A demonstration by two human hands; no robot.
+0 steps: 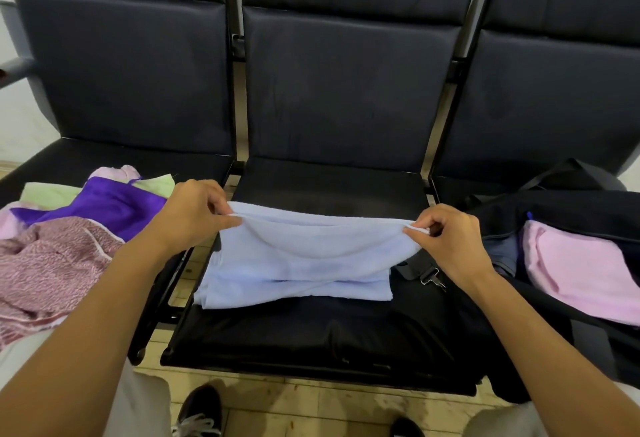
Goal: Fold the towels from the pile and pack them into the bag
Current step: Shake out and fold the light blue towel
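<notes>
A pale blue towel (304, 263) lies partly folded on the middle black seat (311, 339). My left hand (194, 215) pinches its upper left corner and my right hand (446, 236) pinches its upper right corner, both holding that edge lifted above the seat. The pile of towels (69, 236) sits on the left seat: purple, patterned pink, light green and pale pink ones. On the right seat a dark bag (571, 208) stands unzipped, with a folded pink towel (585, 274) inside.
Dark padded backrests (346, 83) rise behind the three seats. A bag strap with a metal clip (431, 277) lies on the middle seat near my right wrist. My shoes (201, 412) stand on the tiled floor below the seat's front edge.
</notes>
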